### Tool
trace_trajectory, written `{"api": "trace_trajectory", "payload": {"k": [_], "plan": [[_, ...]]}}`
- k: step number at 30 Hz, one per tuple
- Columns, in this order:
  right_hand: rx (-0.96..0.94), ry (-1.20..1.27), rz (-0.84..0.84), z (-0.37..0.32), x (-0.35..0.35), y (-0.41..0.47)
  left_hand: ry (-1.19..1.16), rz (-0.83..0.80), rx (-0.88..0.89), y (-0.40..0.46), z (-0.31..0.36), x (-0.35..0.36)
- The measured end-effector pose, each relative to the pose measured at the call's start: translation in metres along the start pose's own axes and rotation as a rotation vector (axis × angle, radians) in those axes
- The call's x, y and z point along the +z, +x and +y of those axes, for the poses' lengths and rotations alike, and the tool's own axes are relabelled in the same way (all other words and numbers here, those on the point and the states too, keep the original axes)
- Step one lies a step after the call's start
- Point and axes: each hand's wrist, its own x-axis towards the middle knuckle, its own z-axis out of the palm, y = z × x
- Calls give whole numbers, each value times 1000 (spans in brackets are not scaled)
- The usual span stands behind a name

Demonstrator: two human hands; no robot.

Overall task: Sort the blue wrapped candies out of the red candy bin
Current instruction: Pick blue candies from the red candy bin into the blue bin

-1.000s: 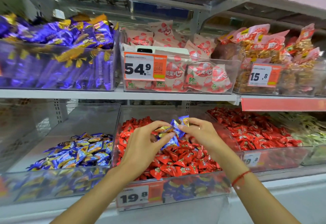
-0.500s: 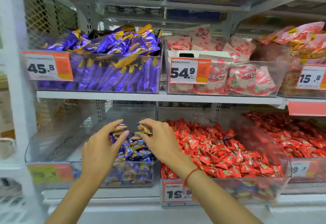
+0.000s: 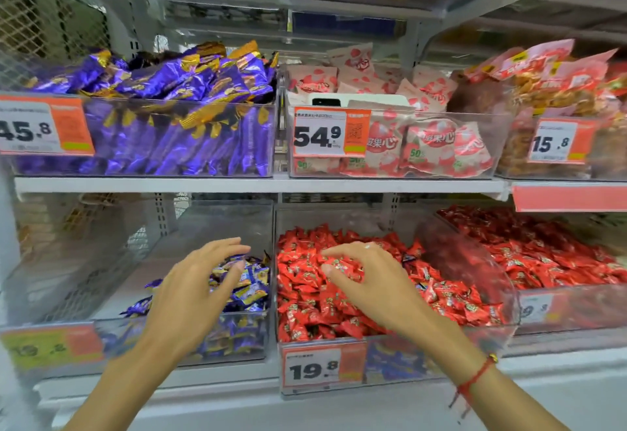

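Both hands hold nothing, fingers loosely spread: left hand [image 3: 196,289] over the blue bin [image 3: 190,345], right hand [image 3: 369,281] over the red bin [image 3: 383,356]. Next: pinch the blue candy [image 3: 409,258] at its 2 o'clock.

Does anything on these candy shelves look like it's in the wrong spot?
Yes. A dark blue wrapper pokes out among the red candies, just right of the right hand. Also, a white phone-like device lies atop the pink snack bags above.
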Motion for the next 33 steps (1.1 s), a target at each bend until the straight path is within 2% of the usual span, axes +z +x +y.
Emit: {"api": "trace_trajectory", "payload": {"k": [2,4,8,14,22,24,28,33], "plan": [[124,-141,20,26,-20,-4,-39,56,61,3,28,5],[268,-294,64,59,-40,-6,-49,44,150,8,56,14],[408,-489,226,123,-58,-22,-8,-137,247,31,99,51],[356,-535,197,158,-39,-44,46,-457,227,90,131,149],[349,-516,267,161,-36,-43,314,-859,186,131,131,254],[369,-506,249,160,-36,-44,373,-865,171,135,130,262],[388,-510,233,159,-36,-45,419,-755,202,137,135,261],[393,-504,250,156,-37,-46,382,-860,257,134,130,254]]}}
